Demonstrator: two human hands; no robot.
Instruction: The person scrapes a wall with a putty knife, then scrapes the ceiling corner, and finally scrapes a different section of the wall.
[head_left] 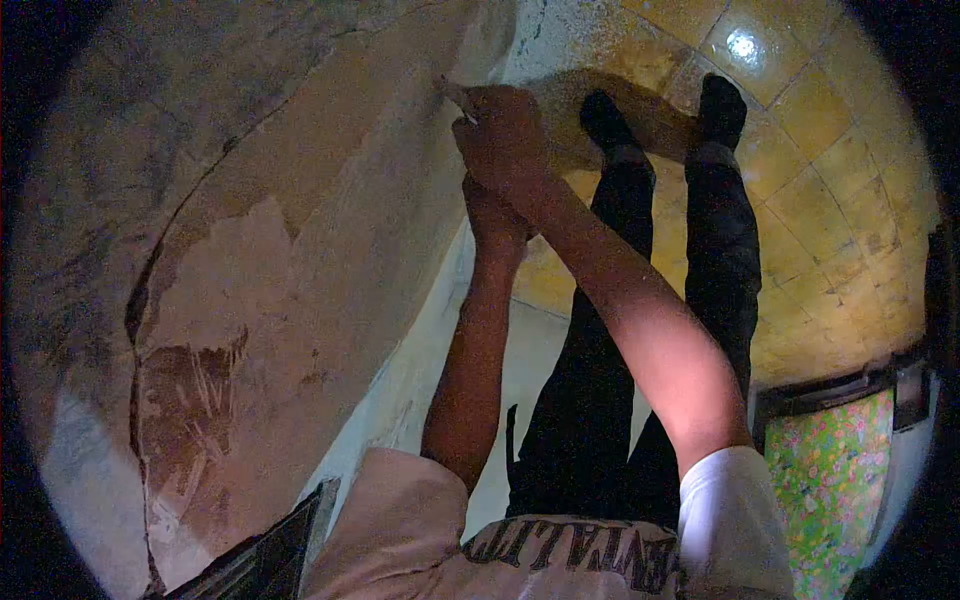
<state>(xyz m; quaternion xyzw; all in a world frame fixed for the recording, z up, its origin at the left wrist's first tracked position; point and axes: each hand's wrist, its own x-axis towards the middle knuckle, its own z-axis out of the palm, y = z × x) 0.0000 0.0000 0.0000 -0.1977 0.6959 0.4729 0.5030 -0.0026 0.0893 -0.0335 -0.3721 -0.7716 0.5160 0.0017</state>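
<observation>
My right hand (500, 135) is raised close to the wall (340, 230), its fingers closed. A thin, short piece shows at the fingertips, too small and dark to name, and its end is near or against the wall surface. Just below it, my left hand (495, 215) is also closed, close under the right hand and wrist. Whatever it grips, if anything, is hidden. Brown and pale patches mark the wall, with a rough scratched patch (205, 395) lower down.
A long crack (175, 215) runs down the wall. Yellow floor tiles (800, 200) lie beneath my dark-socked feet (720, 110). At the right, a green floral cloth (830, 480) hangs near a dark frame (840, 385). Another dark edge (270, 540) stands at lower left.
</observation>
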